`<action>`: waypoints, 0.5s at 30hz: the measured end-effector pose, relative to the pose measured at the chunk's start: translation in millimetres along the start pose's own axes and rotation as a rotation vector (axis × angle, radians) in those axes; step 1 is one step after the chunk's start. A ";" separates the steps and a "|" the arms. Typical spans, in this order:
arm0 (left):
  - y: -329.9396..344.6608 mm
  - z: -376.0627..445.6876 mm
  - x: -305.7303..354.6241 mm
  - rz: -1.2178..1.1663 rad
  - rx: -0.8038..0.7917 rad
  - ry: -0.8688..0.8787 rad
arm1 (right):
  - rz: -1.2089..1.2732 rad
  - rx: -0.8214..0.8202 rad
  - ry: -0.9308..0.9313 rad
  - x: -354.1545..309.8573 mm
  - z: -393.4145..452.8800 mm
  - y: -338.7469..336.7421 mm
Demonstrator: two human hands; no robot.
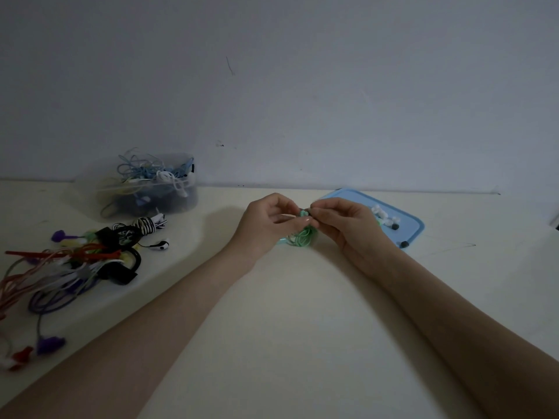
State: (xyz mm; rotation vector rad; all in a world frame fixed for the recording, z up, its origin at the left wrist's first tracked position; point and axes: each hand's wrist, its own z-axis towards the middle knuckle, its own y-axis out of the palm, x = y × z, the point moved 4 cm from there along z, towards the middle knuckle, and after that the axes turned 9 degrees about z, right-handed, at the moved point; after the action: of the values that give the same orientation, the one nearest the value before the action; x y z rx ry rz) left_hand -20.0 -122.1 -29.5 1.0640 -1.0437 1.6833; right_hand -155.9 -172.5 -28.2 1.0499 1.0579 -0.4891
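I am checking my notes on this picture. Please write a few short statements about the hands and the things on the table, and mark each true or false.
1. Both the left hand and the right hand hold the green earphones. True.
2. The blue lid lies left of the hands. False: it lies to their right, with small ear tips on it.
3. The clear container holds tangled cables. True.
4. The pile of coloured earphones lies inside the container. False: it lies on the table, in front of it.
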 end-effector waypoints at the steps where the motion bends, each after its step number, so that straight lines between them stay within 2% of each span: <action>1: 0.3 0.1 0.2 -0.001 -0.015 -0.006 | 0.009 0.008 -0.002 -0.7 0.0 -0.8; 8: -5.6 0.0 -0.4 -0.075 0.053 -0.018 | 0.058 -0.005 0.006 -3.3 -1.6 2.0; 15: -4.7 -0.5 1.0 -0.073 0.048 -0.034 | -0.061 -0.025 0.009 -3.0 -2.7 4.0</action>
State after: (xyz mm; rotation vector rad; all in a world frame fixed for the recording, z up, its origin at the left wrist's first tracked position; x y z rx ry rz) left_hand -15.9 -120.1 -27.8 1.1516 -0.9786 1.6435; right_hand -155.5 -168.8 -24.0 1.0007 1.1038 -0.5190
